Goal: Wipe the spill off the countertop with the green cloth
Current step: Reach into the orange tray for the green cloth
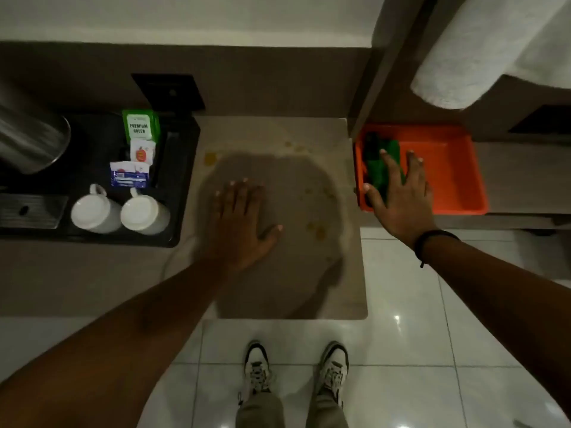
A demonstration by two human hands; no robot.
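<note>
While the left hand (244, 217) is resting flat and spread on the tabletop (278, 291), the right hand (398, 193), fingers apart and gripping nothing, is reaching over the green cloth (378, 168) lying crumpled in the orange tray (448, 168), which looks soft, light and easiest pinched at its bunched middle.

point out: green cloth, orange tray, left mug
green cloth (380, 168): head view, on the folded fabric left of the right hand's fingers.
orange tray (448, 168): head view, on its bare floor, right of the hand.
left mug (92, 211): head view, on its white upturned base.
</note>
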